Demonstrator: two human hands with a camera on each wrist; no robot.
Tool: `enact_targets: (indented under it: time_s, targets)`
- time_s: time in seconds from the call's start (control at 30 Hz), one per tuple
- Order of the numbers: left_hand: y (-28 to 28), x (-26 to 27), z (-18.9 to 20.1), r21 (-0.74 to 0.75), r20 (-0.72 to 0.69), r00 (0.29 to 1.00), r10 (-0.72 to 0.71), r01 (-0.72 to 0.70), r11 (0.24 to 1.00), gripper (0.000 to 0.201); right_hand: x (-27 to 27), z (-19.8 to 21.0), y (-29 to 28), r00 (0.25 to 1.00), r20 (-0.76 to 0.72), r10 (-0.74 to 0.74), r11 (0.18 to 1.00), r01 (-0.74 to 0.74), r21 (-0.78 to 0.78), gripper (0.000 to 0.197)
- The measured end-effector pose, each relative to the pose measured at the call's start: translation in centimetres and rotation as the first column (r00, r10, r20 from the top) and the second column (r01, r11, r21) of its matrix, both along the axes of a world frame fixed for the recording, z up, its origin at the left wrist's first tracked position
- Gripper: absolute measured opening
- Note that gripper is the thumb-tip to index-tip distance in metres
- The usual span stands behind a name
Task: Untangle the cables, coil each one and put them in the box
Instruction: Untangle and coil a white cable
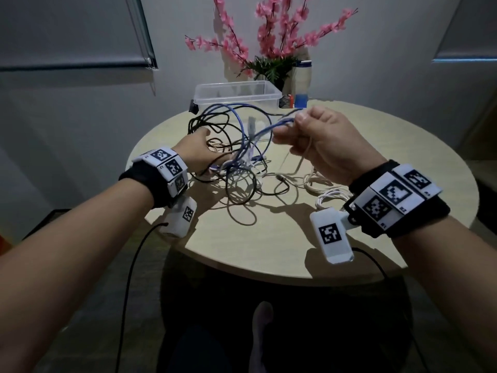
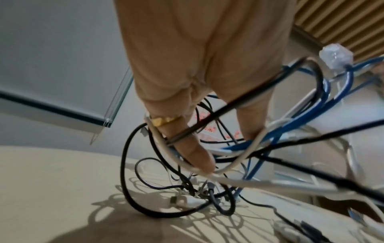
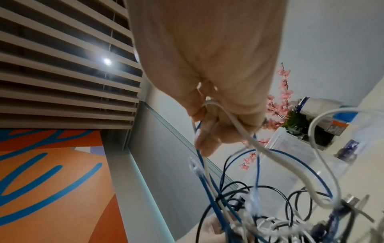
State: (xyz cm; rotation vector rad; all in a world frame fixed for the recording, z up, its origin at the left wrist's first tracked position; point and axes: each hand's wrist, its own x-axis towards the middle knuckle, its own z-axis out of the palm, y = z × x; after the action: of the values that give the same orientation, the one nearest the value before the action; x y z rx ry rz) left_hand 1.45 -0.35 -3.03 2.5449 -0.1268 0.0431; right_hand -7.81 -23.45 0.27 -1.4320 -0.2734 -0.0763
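While the tangle of cables [image 1: 236, 162] lies on the round table [image 1: 376, 254], part of it is lifted off the surface by both hands. The right hand [image 1: 320, 146] is raised above the table with its fingers curled; a white cable [image 3: 245, 139] and a blue cable [image 3: 199, 157] are pinched between thumb and fingers, as is seen in the right wrist view. The left hand [image 1: 199, 152] is held lower, in the middle of the tangle, with its fingers [image 2: 195, 156] pushed through the loops; a black cable [image 2: 228, 106] is crossed over them and a white strand is hooked round the fingertips, though how firmly anything is gripped there cannot be told, the strands being blurred. A gold ring [image 2: 164, 120] is worn on one finger. The clear plastic box [image 1: 236, 95] is set at the far edge of the table, beyond the cables, and pink artificial flowers [image 1: 274, 36] are placed just behind it.
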Motion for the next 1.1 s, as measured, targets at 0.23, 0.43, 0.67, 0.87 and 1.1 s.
enact_targets:
  time_s: [0.23,0.43,0.67,0.87,1.1]
  targets:
    - [0.8,1.2,-0.6,-0.480,-0.157,0.981,0.113,-0.176,0.859,0.050,0.1,-0.1,0.0,0.997,0.039,-0.066,0.984,0.059,0.167,0.022]
    - [-0.1,0.8,-0.2,-0.426,-0.086,0.993,0.075,-0.104,0.899,0.025,0.7,-0.6,0.6,0.978,-0.115,-0.174,0.982,0.164,-0.090,0.026]
    - [-2.3,-2.2,2.9,-0.223,0.615,0.787,-0.048,0.232,0.947,0.015,0.3,-0.8,1.4,0.984,-0.129,-0.119,0.980,0.096,-0.173,0.028]
    - [-3.6,-1.8,0.7,0.204,0.439,0.721,-0.536,0.501,0.841,0.026,-0.3,-0.3,1.6,0.994,-0.105,0.020,0.987,-0.002,0.163,0.025]
    - [-0.7,0.4,-0.2,0.437,0.078,0.955,-0.287,0.226,0.871,0.038,-0.1,0.0,0.5,1.000,0.014,0.020,0.959,-0.023,0.284,0.017]
